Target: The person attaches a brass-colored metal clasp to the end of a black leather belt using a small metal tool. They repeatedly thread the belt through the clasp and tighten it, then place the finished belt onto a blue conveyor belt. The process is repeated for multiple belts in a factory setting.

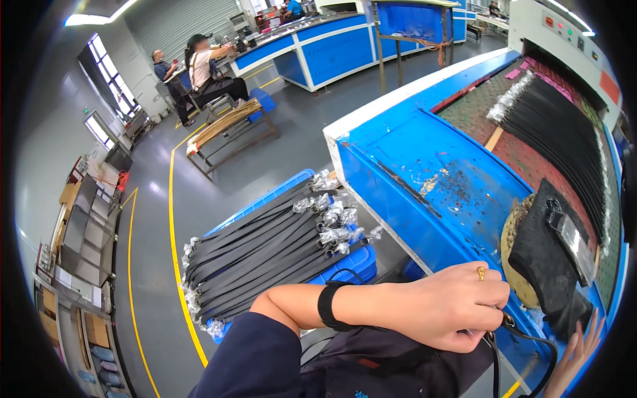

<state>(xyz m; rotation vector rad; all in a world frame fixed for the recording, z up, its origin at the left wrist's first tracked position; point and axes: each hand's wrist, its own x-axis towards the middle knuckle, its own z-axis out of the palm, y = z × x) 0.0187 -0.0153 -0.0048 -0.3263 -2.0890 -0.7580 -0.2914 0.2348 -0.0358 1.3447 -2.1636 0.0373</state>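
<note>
My left hand is closed into a fist at the near edge of the blue machine table. From beneath its fingers comes a thin black strap with a small metal fitting, looping to the right. My right hand is at the lower right, partly cut off by the dark rim, its fingers stretched out beside a black cloth. The cloth drapes over a worn, yellowish round pad. On top of the cloth lies a clear plastic piece. What lies beneath my right palm is hidden.
Long black strips with plastic-wrapped ends lie on the machine's belt. Left of me, a blue crate carries many black straps with wrapped ends. A low bench stands farther back, near two seated people.
</note>
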